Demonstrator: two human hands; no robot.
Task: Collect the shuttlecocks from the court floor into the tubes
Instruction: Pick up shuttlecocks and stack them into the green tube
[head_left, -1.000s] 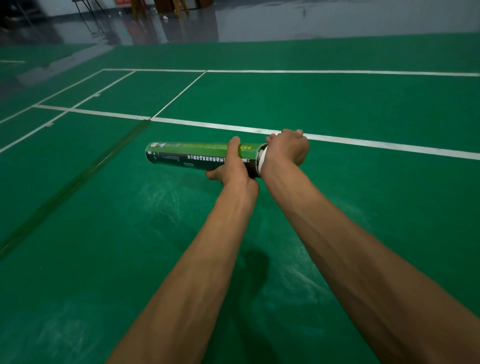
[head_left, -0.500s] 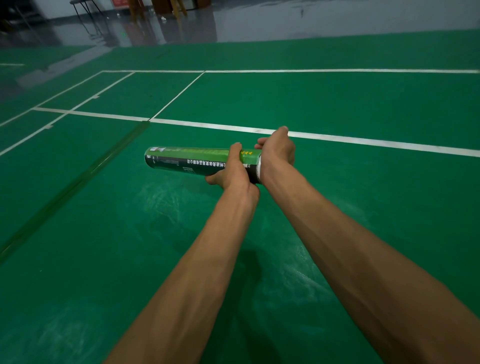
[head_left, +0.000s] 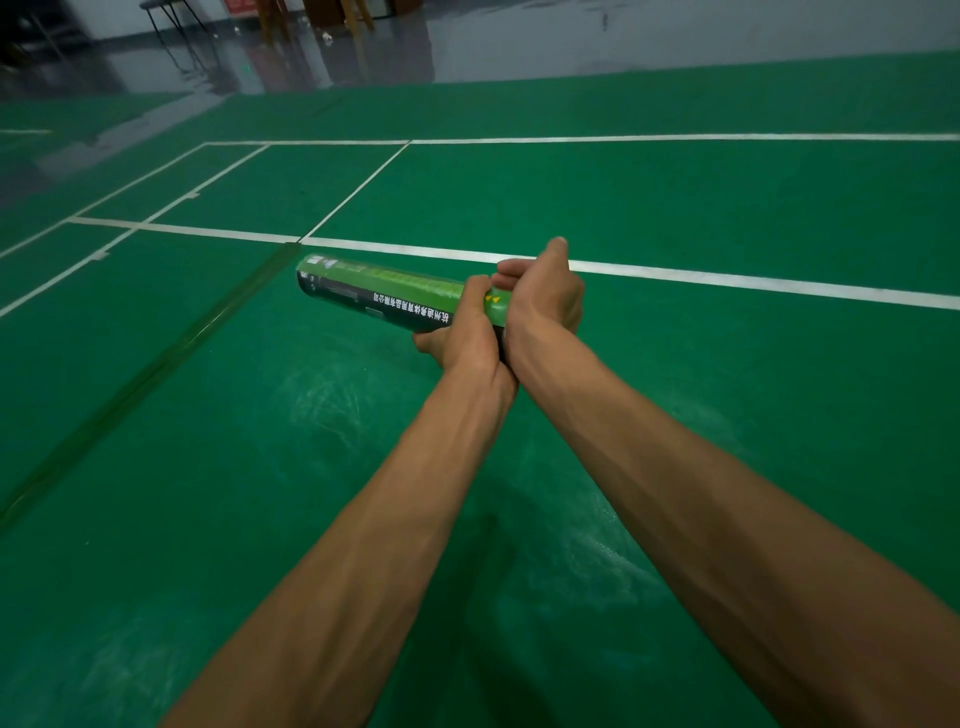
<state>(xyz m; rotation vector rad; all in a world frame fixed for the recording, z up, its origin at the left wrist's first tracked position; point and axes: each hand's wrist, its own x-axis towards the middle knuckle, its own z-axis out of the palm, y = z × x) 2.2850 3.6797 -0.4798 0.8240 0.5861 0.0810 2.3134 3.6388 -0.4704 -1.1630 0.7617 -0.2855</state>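
A green and black shuttlecock tube (head_left: 374, 293) is held roughly level above the court floor, its closed end pointing left. My left hand (head_left: 465, 325) grips the tube near its right end, fingers wrapped round it. My right hand (head_left: 543, 296) covers the tube's right end, palm against the opening and fingers curled over it. The opening and anything inside it are hidden by that hand. No loose shuttlecock shows on the green floor near me.
Green court floor (head_left: 675, 218) with white lines (head_left: 727, 278) stretches ahead. A dark seam strip (head_left: 156, 364) runs diagonally at left. Chair and table legs (head_left: 311, 21) stand on the grey floor far behind, with small white objects (head_left: 327, 36) near them.
The white rim seen at the tube's right end a second ago is now covered by my right hand, which moved in against the end. The tube has tilted a little.
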